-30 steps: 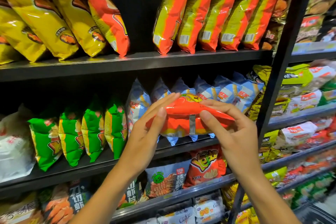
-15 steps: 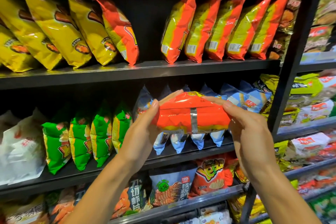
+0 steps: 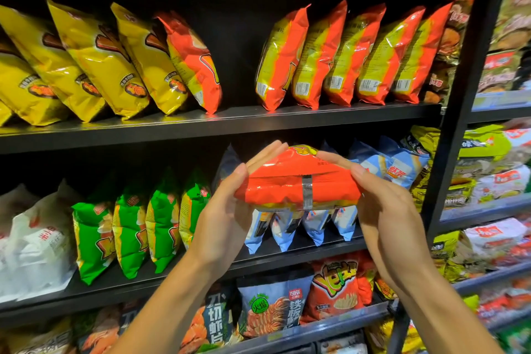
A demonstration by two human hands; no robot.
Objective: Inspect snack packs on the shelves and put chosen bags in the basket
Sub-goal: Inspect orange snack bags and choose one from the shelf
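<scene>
I had the orange snack bag (image 3: 298, 184) lying sideways in front of the middle shelf (image 3: 287, 247), its bottom seam with a silver strip facing me, just above the row of pale blue bags (image 3: 301, 227). My left hand (image 3: 227, 210) clasped the bag's left end, thumb on the near face and straight fingers behind, while my right hand (image 3: 385, 207) pinched the right end the same way. Green bags (image 3: 129, 230) stood on that shelf left of the blue ones.
</scene>
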